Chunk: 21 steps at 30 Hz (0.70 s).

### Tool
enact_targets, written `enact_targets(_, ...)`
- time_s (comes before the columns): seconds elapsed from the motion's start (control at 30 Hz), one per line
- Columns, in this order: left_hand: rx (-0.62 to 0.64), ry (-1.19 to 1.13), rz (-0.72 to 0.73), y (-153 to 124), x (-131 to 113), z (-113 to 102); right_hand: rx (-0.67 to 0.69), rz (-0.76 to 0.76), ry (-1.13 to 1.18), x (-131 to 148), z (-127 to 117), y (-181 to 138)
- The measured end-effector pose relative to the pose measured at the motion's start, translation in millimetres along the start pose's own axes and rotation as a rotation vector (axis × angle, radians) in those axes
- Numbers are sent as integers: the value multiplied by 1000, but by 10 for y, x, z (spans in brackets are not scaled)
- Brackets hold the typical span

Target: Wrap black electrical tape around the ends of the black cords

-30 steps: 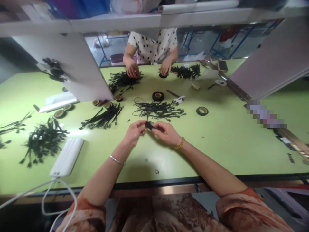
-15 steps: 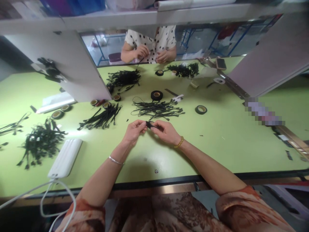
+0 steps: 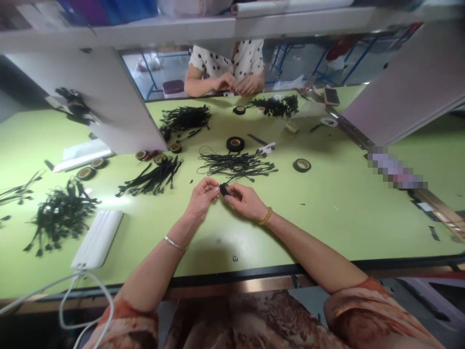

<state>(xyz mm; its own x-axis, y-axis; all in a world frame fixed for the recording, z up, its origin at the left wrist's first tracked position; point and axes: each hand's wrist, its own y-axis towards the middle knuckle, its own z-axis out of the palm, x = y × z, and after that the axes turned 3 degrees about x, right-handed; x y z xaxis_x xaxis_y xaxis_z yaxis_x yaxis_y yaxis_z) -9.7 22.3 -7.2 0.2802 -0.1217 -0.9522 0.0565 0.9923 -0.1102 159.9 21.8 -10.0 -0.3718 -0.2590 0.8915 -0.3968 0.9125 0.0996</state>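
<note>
Close together over the green table, both my hands work in front of a bunch of thin black cables. A small dark piece, apparently a roll of black tape, sits between them. My right hand has its fingers closed around this roll. My left hand pinches at the roll's left side; whatever lies in its fingertips is too small to make out. Just beyond the cables lies a larger black tape roll, and another tape roll rests to the right.
More cable bundles and a tangled heap lie to the left, near a white power bank with a white cable. A panel stands at left. Across the table, a co-worker's hands are over the far edge. A metal rail runs along the right.
My right hand has turned slightly, and the black roll between my hands shows more of its side. The co-worker's hands have come together.
</note>
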Motion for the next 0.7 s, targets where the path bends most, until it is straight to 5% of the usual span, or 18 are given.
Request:
enact_targets(0.47,52,354,36,-5,-3,-38,-63,-3,71,-90,-21,40)
enact_targets(0.7,-53,844,345,-64,-10,-8,-28,87,761,-55,-67,81)
